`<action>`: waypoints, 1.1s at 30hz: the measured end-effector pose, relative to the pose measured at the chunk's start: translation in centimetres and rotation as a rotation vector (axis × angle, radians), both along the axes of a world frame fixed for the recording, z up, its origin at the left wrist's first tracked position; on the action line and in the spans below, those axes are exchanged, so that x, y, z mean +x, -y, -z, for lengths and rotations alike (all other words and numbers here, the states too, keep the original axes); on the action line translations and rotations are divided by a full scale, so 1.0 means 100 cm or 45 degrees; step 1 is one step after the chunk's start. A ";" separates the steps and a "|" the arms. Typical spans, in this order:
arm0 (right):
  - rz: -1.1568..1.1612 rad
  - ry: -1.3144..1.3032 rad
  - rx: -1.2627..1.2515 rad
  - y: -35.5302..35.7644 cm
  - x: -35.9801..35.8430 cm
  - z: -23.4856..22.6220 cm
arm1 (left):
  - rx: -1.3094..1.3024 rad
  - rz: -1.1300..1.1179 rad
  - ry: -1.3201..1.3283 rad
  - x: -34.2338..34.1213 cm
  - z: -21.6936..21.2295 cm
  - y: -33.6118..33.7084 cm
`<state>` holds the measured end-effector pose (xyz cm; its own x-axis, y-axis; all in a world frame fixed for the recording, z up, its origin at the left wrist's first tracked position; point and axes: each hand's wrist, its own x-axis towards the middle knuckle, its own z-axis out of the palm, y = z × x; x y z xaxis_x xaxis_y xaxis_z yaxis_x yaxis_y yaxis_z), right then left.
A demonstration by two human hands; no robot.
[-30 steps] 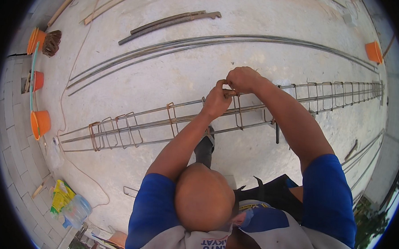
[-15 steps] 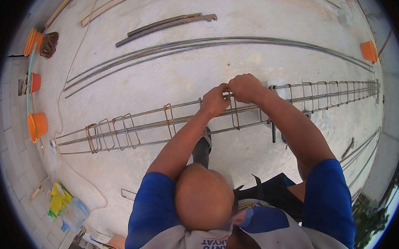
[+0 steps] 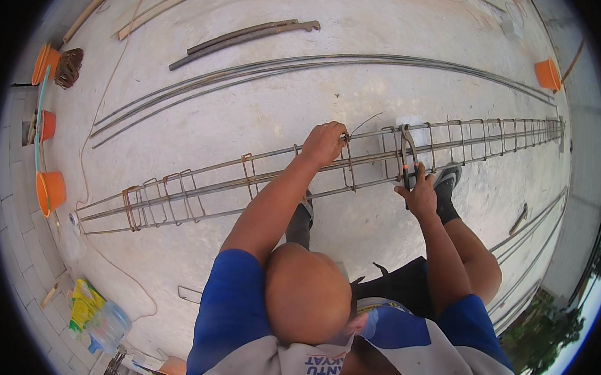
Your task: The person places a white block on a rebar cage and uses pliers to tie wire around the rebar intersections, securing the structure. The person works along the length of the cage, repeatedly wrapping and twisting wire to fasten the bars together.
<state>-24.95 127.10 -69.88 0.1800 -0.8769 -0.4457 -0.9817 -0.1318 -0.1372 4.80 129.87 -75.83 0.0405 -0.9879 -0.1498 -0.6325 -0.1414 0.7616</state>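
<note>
A long rebar cage (image 3: 260, 179) of straight bars with square stirrups stretches across in front of me. My left hand (image 3: 324, 144) is closed on its far upper bar beside a rusty stirrup (image 3: 350, 164). Thin tie wire (image 3: 366, 122) sticks out past those fingers toward the upper right; their exact grip is partly hidden. Pincers (image 3: 407, 150) with dark, orange-marked handles rest across the cage, jaws at the far bar. My right hand (image 3: 421, 193) has its thumb and fingers around the handles.
Loose long bars (image 3: 252, 71) lie beyond the cage, with two shorter dark metal pieces (image 3: 243, 43) farther off. Orange buckets (image 3: 51, 191) line the left wall; another orange bucket (image 3: 548, 74) stands far right. My shod foot (image 3: 447, 177) is beside the cage. More bars (image 3: 533, 228) lie at right.
My right hand has left the spot beside my left hand and come down right to the pincers' handles. The left hand stays at the stirrup; the tie wire now shows.
</note>
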 end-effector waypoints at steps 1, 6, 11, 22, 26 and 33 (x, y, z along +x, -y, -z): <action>-0.021 0.062 -0.003 0.000 -0.005 0.006 | 0.036 0.015 -0.017 0.001 0.001 0.002; 0.268 0.325 0.336 0.034 0.001 -0.027 | 0.036 0.026 -0.055 0.004 0.007 0.001; 0.195 0.289 0.449 0.067 0.031 -0.077 | 0.131 0.005 -0.173 0.006 -0.002 0.005; -1.257 -0.596 0.236 0.169 0.175 -0.133 | 0.279 -0.065 -0.260 0.014 0.009 0.009; -1.450 -0.782 0.386 0.165 0.229 -0.130 | 0.284 -0.069 -0.303 0.016 0.015 0.010; -1.463 -0.943 0.204 0.141 0.248 -0.106 | 0.412 -0.086 -0.287 0.018 0.013 0.014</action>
